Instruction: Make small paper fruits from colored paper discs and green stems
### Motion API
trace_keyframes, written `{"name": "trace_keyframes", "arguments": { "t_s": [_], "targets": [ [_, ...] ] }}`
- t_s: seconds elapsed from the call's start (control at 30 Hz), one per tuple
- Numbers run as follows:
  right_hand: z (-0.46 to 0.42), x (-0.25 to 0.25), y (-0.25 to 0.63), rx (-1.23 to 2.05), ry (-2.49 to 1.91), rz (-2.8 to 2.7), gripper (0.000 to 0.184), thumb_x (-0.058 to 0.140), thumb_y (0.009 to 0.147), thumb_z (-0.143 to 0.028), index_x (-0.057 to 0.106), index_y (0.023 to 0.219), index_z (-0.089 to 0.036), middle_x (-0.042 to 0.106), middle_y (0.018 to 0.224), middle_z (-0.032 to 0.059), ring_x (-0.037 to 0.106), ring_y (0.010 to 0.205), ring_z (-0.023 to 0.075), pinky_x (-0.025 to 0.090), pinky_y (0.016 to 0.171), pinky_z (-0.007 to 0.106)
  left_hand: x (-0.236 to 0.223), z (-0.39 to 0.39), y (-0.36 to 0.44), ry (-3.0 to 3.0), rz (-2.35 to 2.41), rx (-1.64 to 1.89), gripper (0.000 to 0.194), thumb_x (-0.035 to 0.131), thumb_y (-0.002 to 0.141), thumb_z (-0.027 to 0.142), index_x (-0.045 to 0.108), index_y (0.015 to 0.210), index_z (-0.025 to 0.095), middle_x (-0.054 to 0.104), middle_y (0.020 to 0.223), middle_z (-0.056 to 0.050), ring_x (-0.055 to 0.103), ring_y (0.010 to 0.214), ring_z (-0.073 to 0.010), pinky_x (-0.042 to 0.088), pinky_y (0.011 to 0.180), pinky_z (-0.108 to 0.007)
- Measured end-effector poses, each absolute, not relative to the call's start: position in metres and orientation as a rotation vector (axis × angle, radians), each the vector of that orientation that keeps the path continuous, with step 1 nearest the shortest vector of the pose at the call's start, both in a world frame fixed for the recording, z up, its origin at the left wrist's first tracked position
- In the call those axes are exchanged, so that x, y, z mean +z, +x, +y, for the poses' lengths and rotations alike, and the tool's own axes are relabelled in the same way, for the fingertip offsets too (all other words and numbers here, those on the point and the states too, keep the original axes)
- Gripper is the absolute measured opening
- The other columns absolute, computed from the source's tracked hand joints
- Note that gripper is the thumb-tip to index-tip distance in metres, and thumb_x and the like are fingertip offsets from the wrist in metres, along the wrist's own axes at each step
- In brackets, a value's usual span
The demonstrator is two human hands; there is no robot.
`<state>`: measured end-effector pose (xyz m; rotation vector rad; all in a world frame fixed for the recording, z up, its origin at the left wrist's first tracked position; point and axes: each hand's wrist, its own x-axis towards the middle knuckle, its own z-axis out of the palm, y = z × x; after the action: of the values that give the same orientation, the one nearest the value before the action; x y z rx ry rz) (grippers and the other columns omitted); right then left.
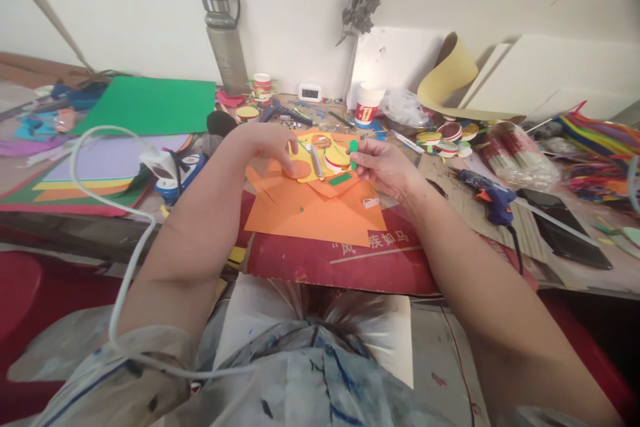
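Fingertips of the right hand [385, 167] pinch a small green foam piece [353, 147] upright, just right of the yellow cutout [313, 160], which the left hand [273, 143] presses flat, fingers curled.

Bare forearms; pale grey smock [310, 373] smeared with blue paint.

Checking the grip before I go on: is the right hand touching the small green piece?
Touching. The head view shows the right hand pinching the small green piece between thumb and fingertips, lifted above the orange paper.
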<state>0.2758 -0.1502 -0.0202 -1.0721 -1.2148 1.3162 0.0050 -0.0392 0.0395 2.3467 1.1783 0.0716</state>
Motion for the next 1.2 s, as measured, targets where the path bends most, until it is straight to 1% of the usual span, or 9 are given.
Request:
{"name": "trace_keyframes", "arguments": {
  "t_s": [0.07,0.17,0.3,0.43,0.53,0.63,0.8,1.0,1.2],
  "targets": [
    [-0.15,-0.021,0.275,1.306,-1.095,-1.213,0.041,0.107,0.064,-0.033,0.07,0.076,-0.019,0.063,0.061,-0.0065,0.052,0.05,0.0053,0.039,0.044,0.018,0.034,-0.034,0.005,2.344,1.179,-0.02,0.036,0.096,0.052,0.03,0.079,0.082,0.023,0.07,0.075,-0.001,0.07,0.099,-0.0276,0.045,0.093,-0.03],
    [-0.15,-0.021,0.275,1.302,-1.105,-1.202,0.041,0.107,0.063,-0.032,0.071,0.076,-0.019,0.064,0.062,-0.0061,0.052,0.05,0.0047,0.038,0.043,0.018,0.026,-0.033,0.012,2.38,1.143,-0.074,0.039,0.096,0.048,0.03,0.076,0.081,0.023,0.068,0.073,0.0,0.068,0.087,-0.0243,0.045,0.086,-0.029],
    [-0.151,-0.02,0.277,1.293,-1.126,-1.209,0.039,0.107,0.062,-0.031,0.073,0.078,-0.019,0.066,0.064,-0.0053,0.052,0.051,0.005,0.041,0.044,0.017,0.03,-0.038,0.014,2.433,1.107,-0.039,0.034,0.094,0.049,0.027,0.073,0.076,0.022,0.066,0.072,0.0,0.064,0.081,-0.0216,0.044,0.081,-0.029],
    [-0.15,-0.02,0.278,1.296,-1.139,-1.21,0.041,0.107,0.061,-0.032,0.072,0.078,-0.02,0.066,0.064,-0.0054,0.054,0.052,0.0059,0.042,0.045,0.018,0.041,-0.044,0.009,2.301,1.103,0.132,0.022,0.09,0.056,0.019,0.073,0.071,0.021,0.064,0.067,-0.001,0.067,0.082,-0.0223,0.047,0.08,-0.029],
    [-0.15,-0.021,0.277,1.3,-1.102,-1.214,0.043,0.106,0.063,-0.034,0.068,0.076,-0.02,0.063,0.06,-0.006,0.054,0.051,0.0064,0.042,0.045,0.018,0.042,-0.048,0.01,2.157,1.092,0.341,0.017,0.09,0.062,0.019,0.079,0.076,0.02,0.067,0.069,-0.001,0.069,0.079,-0.0206,0.05,0.077,-0.029],
    [-0.15,-0.021,0.277,1.279,-1.051,-1.211,0.047,0.107,0.064,-0.04,0.065,0.077,-0.021,0.06,0.055,-0.0073,0.052,0.049,0.0071,0.042,0.045,0.019,0.036,-0.051,0.019,2.002,1.031,0.583,0.012,0.088,0.071,0.02,0.081,0.081,0.018,0.073,0.075,-0.004,0.069,0.075,-0.0167,0.052,0.072,-0.027],
    [-0.15,-0.018,0.279,1.177,-0.996,-1.146,0.053,0.106,0.065,-0.048,0.063,0.083,-0.024,0.06,0.059,-0.0079,0.054,0.052,0.0087,0.042,0.045,0.02,0.021,-0.061,0.047,1.716,0.874,0.801,0.016,0.088,0.08,0.02,0.077,0.089,0.015,0.078,0.083,-0.005,0.069,0.073,-0.0121,0.055,0.067,-0.023],
    [-0.151,-0.012,0.282,1.083,-0.996,-1.083,0.052,0.104,0.071,-0.048,0.059,0.081,-0.025,0.059,0.066,-0.0066,0.057,0.058,0.0097,0.042,0.049,0.022,0.012,-0.077,0.072,1.494,0.827,0.903,0.018,0.089,0.082,0.019,0.073,0.089,0.014,0.076,0.081,-0.004,0.067,0.065,-0.0112,0.055,0.06,-0.023],
    [-0.153,-0.009,0.28,1.06,-0.968,-1.1,0.054,0.103,0.07,-0.055,0.059,0.079,-0.025,0.059,0.069,-0.0051,0.055,0.062,0.0106,0.043,0.053,0.023,0.012,-0.084,0.078,1.434,0.795,0.946,0.024,0.093,0.077,0.017,0.071,0.088,0.014,0.073,0.077,-0.001,0.064,0.061,-0.0093,0.049,0.051,-0.02]
  ]
}}
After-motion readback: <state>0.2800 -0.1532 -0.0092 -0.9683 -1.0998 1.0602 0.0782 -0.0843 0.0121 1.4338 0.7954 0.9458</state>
